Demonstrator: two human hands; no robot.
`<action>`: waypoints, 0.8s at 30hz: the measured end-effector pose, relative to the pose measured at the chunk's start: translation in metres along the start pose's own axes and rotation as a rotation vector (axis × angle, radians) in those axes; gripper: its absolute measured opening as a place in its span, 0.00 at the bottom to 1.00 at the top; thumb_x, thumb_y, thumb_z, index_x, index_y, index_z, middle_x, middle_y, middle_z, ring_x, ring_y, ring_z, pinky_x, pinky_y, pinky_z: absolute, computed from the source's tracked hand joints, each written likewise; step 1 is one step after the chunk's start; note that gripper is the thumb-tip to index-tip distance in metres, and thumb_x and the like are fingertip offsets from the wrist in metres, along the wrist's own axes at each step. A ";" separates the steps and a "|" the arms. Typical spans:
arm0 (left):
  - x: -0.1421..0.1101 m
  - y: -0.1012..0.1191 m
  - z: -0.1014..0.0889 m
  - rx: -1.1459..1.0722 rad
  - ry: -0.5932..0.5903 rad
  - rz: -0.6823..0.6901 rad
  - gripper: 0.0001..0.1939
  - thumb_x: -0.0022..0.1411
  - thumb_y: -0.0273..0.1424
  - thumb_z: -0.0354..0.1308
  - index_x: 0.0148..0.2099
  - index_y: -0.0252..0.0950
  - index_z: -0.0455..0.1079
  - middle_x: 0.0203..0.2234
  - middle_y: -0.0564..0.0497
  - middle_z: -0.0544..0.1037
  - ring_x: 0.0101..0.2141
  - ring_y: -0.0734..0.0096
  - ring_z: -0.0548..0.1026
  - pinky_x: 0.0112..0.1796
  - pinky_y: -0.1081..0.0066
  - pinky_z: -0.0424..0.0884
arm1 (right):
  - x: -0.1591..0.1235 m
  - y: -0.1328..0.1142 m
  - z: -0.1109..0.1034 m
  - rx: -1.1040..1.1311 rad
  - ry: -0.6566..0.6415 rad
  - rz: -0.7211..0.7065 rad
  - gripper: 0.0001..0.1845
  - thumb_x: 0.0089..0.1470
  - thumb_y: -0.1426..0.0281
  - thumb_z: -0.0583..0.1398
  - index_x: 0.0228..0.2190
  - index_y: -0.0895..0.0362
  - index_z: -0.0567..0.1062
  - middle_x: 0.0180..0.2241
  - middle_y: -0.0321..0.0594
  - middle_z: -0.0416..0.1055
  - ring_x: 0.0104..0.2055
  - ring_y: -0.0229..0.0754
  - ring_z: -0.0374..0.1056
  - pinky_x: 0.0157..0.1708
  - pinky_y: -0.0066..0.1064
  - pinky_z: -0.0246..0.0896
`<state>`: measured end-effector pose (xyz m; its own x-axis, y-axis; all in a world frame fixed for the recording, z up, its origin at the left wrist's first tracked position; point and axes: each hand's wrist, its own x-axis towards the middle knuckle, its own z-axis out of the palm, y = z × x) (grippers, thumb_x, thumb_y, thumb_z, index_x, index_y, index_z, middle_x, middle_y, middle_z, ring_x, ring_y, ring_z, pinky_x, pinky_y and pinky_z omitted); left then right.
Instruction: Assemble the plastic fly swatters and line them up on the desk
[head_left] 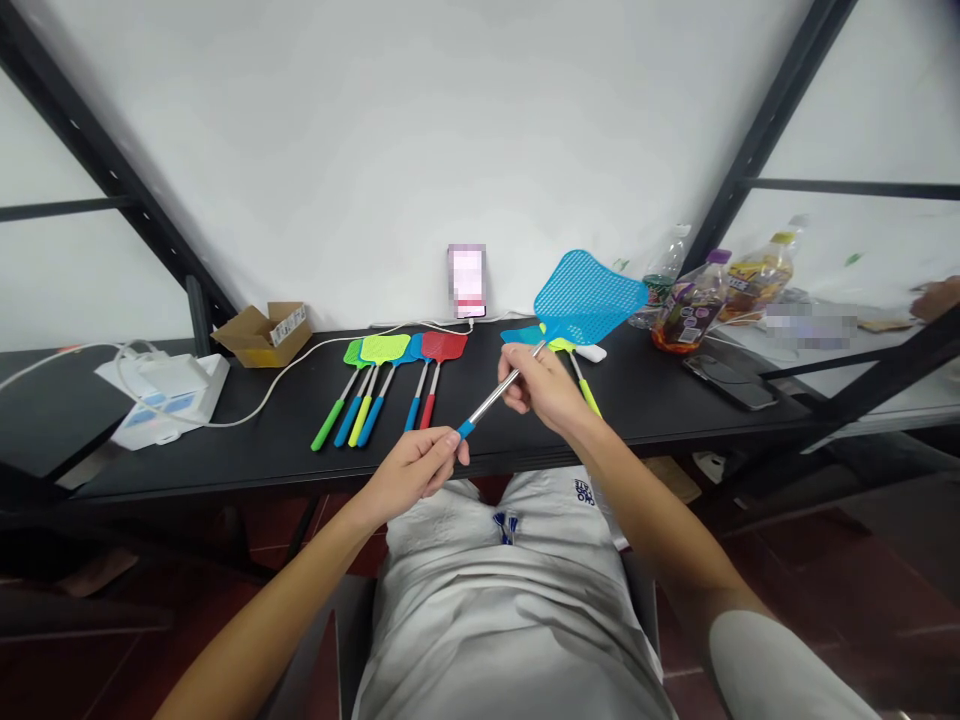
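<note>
Both my hands hold one blue fly swatter with a silver metal rod, raised above the black desk. My left hand is closed around its blue handle. Near the swatter's head, my right hand grips the upper end of the rod. Behind that hand, a fly swatter with a yellow-green handle lies on the desk, its head mostly covered. To the left lie several more swatters, among them a green-handled one, a yellow-green one and a red one, their heads partly overlapping.
A phone leans on the wall with a white cable attached. At left are an open cardboard box and a white box. On the right stand drink bottles beside a dark phone. Black metal posts frame the desk.
</note>
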<state>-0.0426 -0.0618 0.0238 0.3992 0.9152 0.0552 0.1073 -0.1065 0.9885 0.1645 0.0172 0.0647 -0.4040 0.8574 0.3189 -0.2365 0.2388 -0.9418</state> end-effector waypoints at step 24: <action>0.000 0.006 -0.003 0.165 0.130 0.033 0.15 0.70 0.42 0.54 0.40 0.35 0.70 0.21 0.57 0.70 0.19 0.80 0.65 0.22 0.78 0.61 | 0.019 -0.005 -0.090 -0.971 0.257 0.236 0.23 0.60 0.55 0.59 0.20 0.56 0.65 0.18 0.36 0.67 0.22 0.38 0.65 0.23 0.27 0.54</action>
<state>-0.0446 -0.0616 0.0301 0.2857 0.9513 0.1155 0.2480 -0.1899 0.9500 0.2376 0.0729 0.0658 -0.1200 0.9744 0.1900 0.6857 0.2197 -0.6939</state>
